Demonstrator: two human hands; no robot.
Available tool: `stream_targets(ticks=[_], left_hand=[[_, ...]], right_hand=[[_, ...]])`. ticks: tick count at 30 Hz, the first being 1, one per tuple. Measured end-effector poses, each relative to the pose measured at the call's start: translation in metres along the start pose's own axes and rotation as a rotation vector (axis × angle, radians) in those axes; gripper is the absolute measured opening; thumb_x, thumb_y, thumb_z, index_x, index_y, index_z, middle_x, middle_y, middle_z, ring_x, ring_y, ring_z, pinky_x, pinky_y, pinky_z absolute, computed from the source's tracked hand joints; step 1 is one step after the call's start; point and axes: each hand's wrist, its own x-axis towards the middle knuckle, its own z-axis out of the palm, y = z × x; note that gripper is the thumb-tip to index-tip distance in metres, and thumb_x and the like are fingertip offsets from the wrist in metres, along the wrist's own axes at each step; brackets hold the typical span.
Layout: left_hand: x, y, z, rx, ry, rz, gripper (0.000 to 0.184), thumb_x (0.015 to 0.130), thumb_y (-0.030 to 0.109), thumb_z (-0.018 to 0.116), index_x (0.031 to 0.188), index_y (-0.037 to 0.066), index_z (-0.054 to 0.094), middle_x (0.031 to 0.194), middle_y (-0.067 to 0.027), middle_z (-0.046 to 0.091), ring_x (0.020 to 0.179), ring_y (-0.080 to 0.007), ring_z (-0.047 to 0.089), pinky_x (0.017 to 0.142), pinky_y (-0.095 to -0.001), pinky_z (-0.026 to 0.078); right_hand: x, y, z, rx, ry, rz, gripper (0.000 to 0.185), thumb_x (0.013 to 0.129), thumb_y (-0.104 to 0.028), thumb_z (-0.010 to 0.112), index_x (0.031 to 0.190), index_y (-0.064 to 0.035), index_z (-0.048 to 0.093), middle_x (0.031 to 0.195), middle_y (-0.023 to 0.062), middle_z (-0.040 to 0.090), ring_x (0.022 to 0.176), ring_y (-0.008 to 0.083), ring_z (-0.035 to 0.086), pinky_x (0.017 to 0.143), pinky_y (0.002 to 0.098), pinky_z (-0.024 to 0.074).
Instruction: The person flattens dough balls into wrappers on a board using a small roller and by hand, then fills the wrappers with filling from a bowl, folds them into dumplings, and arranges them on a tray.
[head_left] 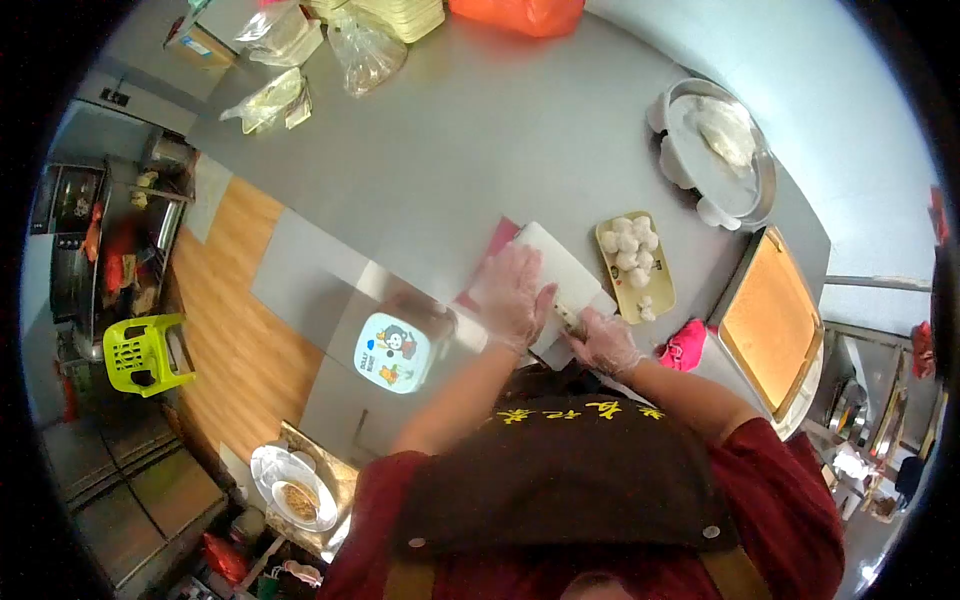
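Observation:
My left hand [515,290], in a clear plastic glove, lies over the left side of a white cutting board [560,262], fingers stretched out. At the board's near edge my gloved right hand [607,343] is closed around what looks like a knife [567,314]; its pale handle shows and most of the rest is hidden. Just right of the board, a yellow-green tray [657,280] carries several round white pieces, too small to name surely. A pink sheet [500,238] sticks out from under the board.
A bright pink cloth [683,345] lies beside my right hand. Farther right are a shallow metal pan [768,190] with a plastic bag in it and a framed orange-brown board [770,320]. A cartoon-printed square lid [392,352] is at the left; plastic bags [365,55] lie at the back.

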Motion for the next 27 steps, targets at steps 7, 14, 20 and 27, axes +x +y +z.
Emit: stream_targets(ticks=[7,14,20,27], left_hand=[[-0.014,0.002,0.012,0.061,0.034,-0.052,0.051,0.083,0.032,0.059,0.125,0.006,0.049,0.127,-0.0133,0.050,0.123,-0.0364,0.040,0.103,-0.0523,0.027],[-0.008,0.001,0.007,-0.132,0.112,-0.075,0.052,0.082,0.031,0.061,0.125,0.006,0.048,0.126,-0.0148,0.049,0.124,-0.0360,0.039,0.104,-0.0521,0.027],[-0.010,-0.001,0.013,-0.175,0.220,-0.133,0.048,0.083,0.030,0.061,0.122,0.004,0.050,0.123,-0.0168,0.050,0.122,-0.0340,0.041,0.102,-0.0456,0.032],[-0.102,0.066,-0.001,-0.161,-0.603,-0.055,0.032,0.079,0.022,0.061,0.103,0.002,0.058,0.110,-0.0149,0.054,0.109,-0.0299,0.049,0.093,-0.0370,0.043]], right_hand=[[-0.006,-0.002,-0.001,-0.101,-0.147,0.133,0.038,0.077,-0.034,0.065,0.090,-0.0035,0.047,0.064,0.0195,0.057,0.058,0.0388,0.057,0.057,0.0470,0.0454],[-0.008,0.004,0.008,-0.027,-0.097,0.080,0.037,0.080,-0.033,0.063,0.091,-0.0023,0.046,0.069,0.0198,0.058,0.061,0.0411,0.058,0.057,0.0500,0.0452],[0.001,0.002,0.001,-0.103,-0.134,0.056,0.044,0.084,-0.042,0.055,0.095,0.0001,0.046,0.077,0.0257,0.060,0.072,0.0442,0.060,0.065,0.0489,0.0475],[0.002,-0.003,-0.006,0.072,-0.310,0.205,0.047,0.086,-0.038,0.051,0.110,0.0024,0.050,0.102,0.0278,0.059,0.094,0.0402,0.058,0.081,0.0441,0.0466]])
